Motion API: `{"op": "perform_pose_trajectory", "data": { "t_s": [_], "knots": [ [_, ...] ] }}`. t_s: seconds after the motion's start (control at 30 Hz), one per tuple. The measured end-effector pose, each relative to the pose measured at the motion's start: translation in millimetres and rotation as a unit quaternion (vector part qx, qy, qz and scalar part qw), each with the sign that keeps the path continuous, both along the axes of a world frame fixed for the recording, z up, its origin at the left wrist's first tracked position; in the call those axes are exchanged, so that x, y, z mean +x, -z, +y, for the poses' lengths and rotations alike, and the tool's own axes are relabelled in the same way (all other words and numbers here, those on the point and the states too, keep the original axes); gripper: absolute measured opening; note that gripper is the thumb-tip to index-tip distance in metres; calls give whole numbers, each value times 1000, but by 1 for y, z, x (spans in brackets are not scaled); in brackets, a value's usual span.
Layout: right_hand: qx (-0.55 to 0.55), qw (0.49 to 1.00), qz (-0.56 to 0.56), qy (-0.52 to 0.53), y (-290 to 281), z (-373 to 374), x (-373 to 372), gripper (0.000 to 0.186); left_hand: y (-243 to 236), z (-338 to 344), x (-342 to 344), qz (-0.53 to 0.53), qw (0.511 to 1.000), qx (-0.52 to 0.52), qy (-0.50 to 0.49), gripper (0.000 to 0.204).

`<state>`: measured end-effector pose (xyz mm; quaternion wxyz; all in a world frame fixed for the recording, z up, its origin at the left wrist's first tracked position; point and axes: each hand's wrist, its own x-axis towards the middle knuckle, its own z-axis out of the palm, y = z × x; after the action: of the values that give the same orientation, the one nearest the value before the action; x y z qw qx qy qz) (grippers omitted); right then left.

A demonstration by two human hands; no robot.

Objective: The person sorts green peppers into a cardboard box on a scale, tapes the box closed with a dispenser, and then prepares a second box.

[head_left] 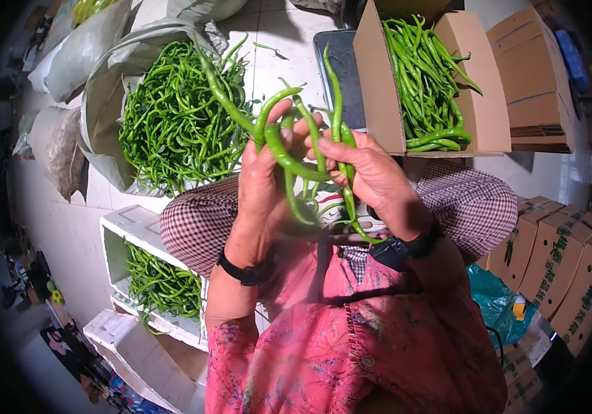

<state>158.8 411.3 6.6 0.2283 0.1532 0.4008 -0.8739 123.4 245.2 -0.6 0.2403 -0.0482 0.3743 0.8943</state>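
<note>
Left fingers point(283, 108): curled around green peppers point(286, 161)
Right fingers point(344, 153): pinched on green peppers
Held between: sack point(98, 114), carton point(379, 79)
Handful: apparently being sorted
Next pepper: likely to need easing free

We identify the carrying surface as a pale tiled floor point(68, 238). Left of the left hand point(260, 183), we find an open whitish sack point(94, 114) of green peppers point(179, 114); nearer the body, a white foam box point(134, 221). Beyond both hands, we note a stray pepper point(265, 47) and, to its right, a dark flat tray point(350, 69).
</note>
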Motion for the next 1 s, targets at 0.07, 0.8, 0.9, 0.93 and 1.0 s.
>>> {"op": "perform_pose_trajectory", "data": {
  "t_s": [0.07,0.8,0.9,0.93,1.0],
  "knots": [
    [13,1000,-6,22,-4,7,2,26,-9,2,1,5,998,-49,-31,49],
    [-45,999,14,14,0,30,-8,34,-27,3,8,496,793,-279,217,45],
    [-29,996,51,70,-3,33,-11,29,-28,-3,9,280,885,-289,236,51],
    [-35,994,28,96,3,37,-14,29,-38,-9,4,166,939,-185,238,55],
    [-58,989,-19,137,4,41,-15,27,-31,-15,2,105,964,-209,126,50]
  ]
}}
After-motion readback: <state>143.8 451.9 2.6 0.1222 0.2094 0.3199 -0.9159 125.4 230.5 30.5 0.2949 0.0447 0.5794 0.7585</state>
